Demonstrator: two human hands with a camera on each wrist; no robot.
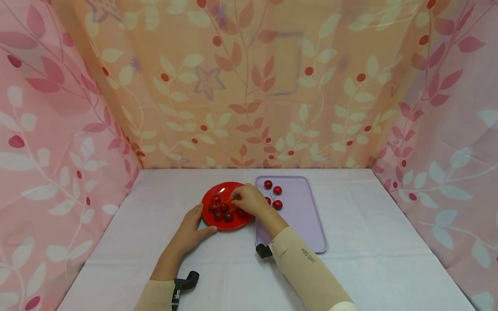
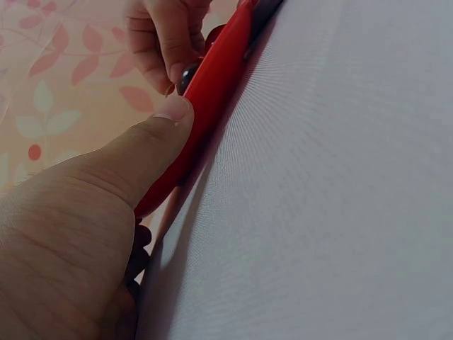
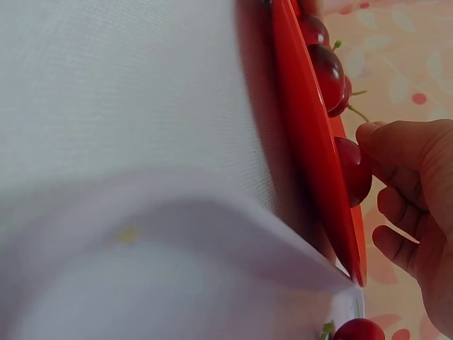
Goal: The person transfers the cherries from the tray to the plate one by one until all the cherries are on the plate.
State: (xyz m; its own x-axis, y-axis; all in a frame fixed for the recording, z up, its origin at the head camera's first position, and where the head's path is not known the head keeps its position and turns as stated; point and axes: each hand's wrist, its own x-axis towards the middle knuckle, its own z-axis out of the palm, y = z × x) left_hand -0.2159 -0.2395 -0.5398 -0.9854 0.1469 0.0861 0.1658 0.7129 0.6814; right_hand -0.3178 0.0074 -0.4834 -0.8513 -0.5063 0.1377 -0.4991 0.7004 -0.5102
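Note:
A round red plate (image 1: pixel 241 221) bears several dark red cherries (image 1: pixel 224 207) with thin stems. My left hand (image 1: pixel 189 229) holds the plate at its near left edge, fingers along the left side and thumb (image 2: pixel 152 134) against the rim. Over the plate's right half, my right hand (image 1: pixel 250 201) pinches a cherry stem between thumb and forefinger, seen in the right wrist view. Which cherry that stem belongs to is hard to tell. Just below those fingertips, another cherry (image 3: pixel 352 171) sits at the rim.
A pale purple tray (image 1: pixel 303 218) lies right of the plate, beneath my right forearm. Several cherries (image 1: pixel 277 204) rest at its far left, one partly hidden by my hand. White cloth (image 1: pixel 155 194) covers the table, and patterned curtains (image 1: pixel 249 86) enclose the back and sides.

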